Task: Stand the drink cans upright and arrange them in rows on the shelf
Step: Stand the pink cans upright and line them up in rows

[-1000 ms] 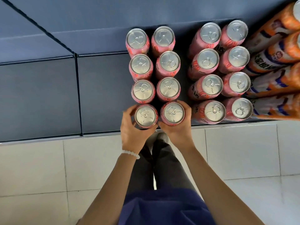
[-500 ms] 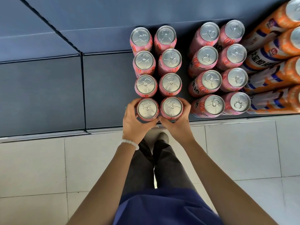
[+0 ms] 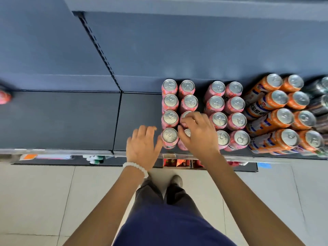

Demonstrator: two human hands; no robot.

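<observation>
Overhead view of a dark shelf [image 3: 138, 121] carrying upright drink cans in paired rows that run from the front lip toward the back panel. The pink cans [image 3: 170, 102] form two blocks, each two wide and four deep, tops up and sides touching or nearly so; packing them this tightly presumably keeps the rows straight and makes each can brace its neighbour. At 3 o'clock from the pink blocks stand orange cans [image 3: 276, 119], likewise in rows, with darker cans at the far right edge too blurred to describe. The left hand [image 3: 142, 148] hovers over the shelf front at 9 o'clock from the front-left pink can [image 3: 170, 136], its fingers [image 3: 150, 132] loosely spread and holding nothing; the thumb side lies just beside, perhaps touching, that can's wall. The right hand [image 3: 198, 135] lies over the two front cans of the neighbouring row, its fingers [image 3: 186, 120] curled down around their rims; whether they actually pinch a can cannot be told, since the hand hides the contact. A white bead bracelet [image 3: 135, 166] circles the left wrist. A blurred red object [image 3: 4, 96] sits far off at 9 o'clock. Judged from this layout, the left pink block needs only final squaring.
</observation>
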